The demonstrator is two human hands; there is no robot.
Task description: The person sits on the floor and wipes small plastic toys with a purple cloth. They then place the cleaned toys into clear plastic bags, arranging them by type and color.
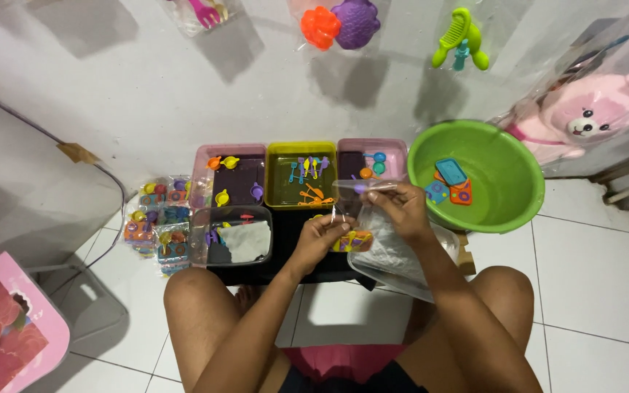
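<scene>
The left hand (322,236) and right hand (394,204) each pinch the mouth of a small clear plastic bag (349,211), already holding a few bright toy pieces. Beyond, at twelve o'clock, the yellow plastic tray (301,148) keeps loose utensils; at two o'clock the green round basin (511,211) holds coloured tiles unbagged.

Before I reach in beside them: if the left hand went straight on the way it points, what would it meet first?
Probably the clear plastic bag that the left hand already touches; beyond it the yellow tray, though depth is unclear.
</scene>
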